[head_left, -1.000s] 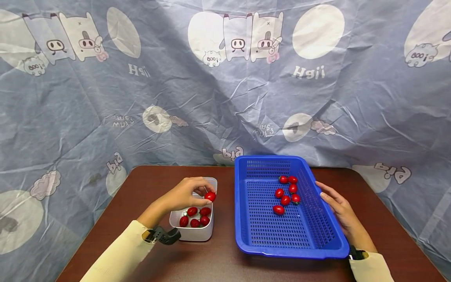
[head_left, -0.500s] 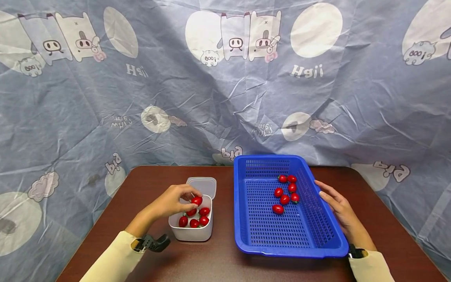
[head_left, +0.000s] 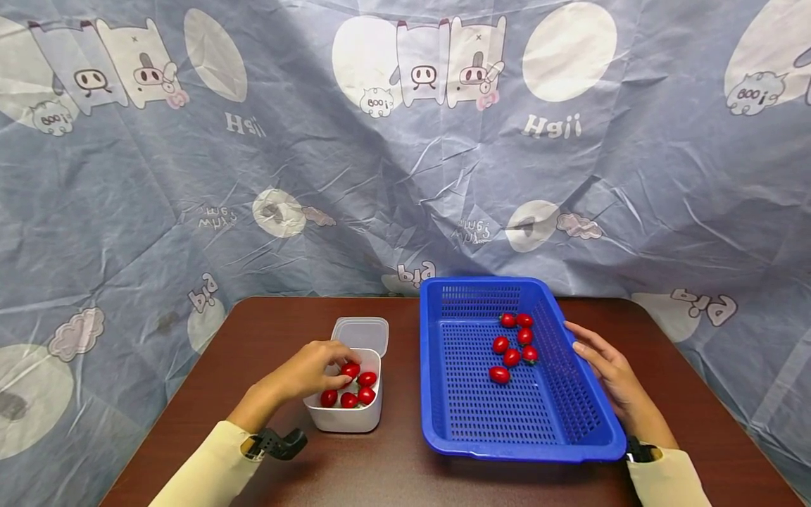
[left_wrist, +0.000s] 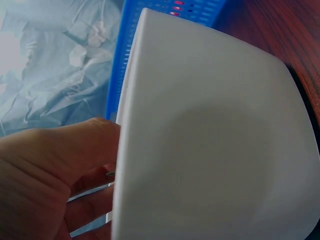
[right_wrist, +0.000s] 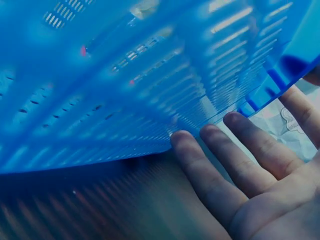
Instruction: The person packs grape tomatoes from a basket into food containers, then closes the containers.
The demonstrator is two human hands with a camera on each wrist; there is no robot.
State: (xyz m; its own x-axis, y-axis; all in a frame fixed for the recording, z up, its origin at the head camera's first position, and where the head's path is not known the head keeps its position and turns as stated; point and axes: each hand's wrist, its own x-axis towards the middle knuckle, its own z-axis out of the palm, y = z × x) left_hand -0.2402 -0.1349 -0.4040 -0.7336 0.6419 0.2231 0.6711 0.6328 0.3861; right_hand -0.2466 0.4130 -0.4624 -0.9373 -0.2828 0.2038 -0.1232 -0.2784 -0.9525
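My left hand (head_left: 310,369) reaches over a small white box (head_left: 345,420) and pinches a red cherry tomato (head_left: 350,369) between thumb and fingers, low inside the box. Several other cherry tomatoes (head_left: 367,379) lie in there around it. In the left wrist view the box wall (left_wrist: 210,125) hides the fingertips and the tomato. My right hand (head_left: 617,373) rests against the right side of a blue plastic basket (head_left: 522,451), fingers extended along the rim. The right wrist view shows its fingertips (right_wrist: 187,142) at the slotted basket wall. Several cherry tomatoes (head_left: 499,374) lie inside the basket.
A clear lid (head_left: 362,332) lies behind the white box. Box and basket stand apart on a dark brown table (head_left: 399,465). A patterned blue-grey cloth (head_left: 380,176) hangs behind the table.
My left hand has carried the cherry tomato left and down into the white box, bringing the lid into fuller view. The right hand has stayed at the basket's side.
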